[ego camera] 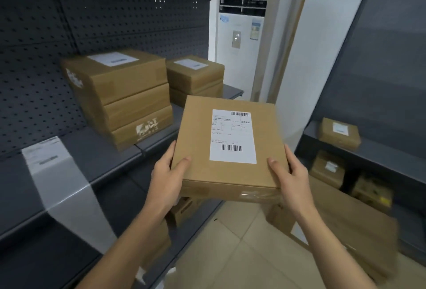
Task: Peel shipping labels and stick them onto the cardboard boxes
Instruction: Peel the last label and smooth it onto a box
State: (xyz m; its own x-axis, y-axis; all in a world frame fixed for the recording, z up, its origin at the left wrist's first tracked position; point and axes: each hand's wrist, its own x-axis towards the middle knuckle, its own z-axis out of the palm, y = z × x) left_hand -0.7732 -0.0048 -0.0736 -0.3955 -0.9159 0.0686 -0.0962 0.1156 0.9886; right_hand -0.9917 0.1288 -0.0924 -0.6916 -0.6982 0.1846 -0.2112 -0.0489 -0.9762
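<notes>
I hold a flat cardboard box (pixel 198 141) in the air in front of me. A white shipping label (pixel 232 136) with barcodes is stuck on its top face. My left hand (pixel 169 173) grips the box's near left corner, thumb on top. My right hand (pixel 290 173) grips the near right corner the same way. A long strip of white label backing (pixel 66 187) hangs over the front edge of the grey shelf (pixel 101 155) to my left.
On the left shelf stand a stack of three labelled boxes (pixel 124 97) and a smaller stack (pixel 196 76) behind it. Right-hand shelves hold more boxes (pixel 338 133). Boxes lie on the tiled floor (pixel 230 242). A white air conditioner (pixel 237 42) stands at the back.
</notes>
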